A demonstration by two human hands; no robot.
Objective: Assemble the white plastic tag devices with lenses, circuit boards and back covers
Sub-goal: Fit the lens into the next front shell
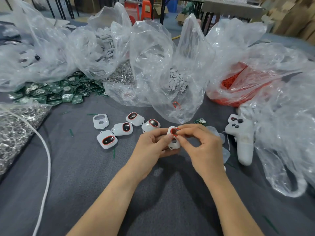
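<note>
Head view had both of my operator's hands meeting just below the middle of the frame. The left hand gripped a white shell from its nine o'clock side, thumb on the face and fingers curled behind. The right hand came in from three o'clock, thumb and forefinger pinched narrow on a red ring that sat at the shell's upper opening, at twelve o'clock on the part. The shell was held above the bench, not resting on it.

For room to move, I saw bare grey cloth from five to seven o'clock, around the forearms. A white cable curved across at eight o'clock. Crumpled clear bags walled the far side from nine through twelve to three.

I counted four lensed tags with red-rimmed windows lying in a loose cluster at ten o'clock from the hands, and one empty shell just beyond them. One loose board lay at one o'clock, near the right hand's fingers. A white controller lay at three o'clock. Too many to count: green circuit boards heaped at ten, a bag of white discs at twelve, a bag of red rings at two, and a bag of metal rings at nine.
</note>
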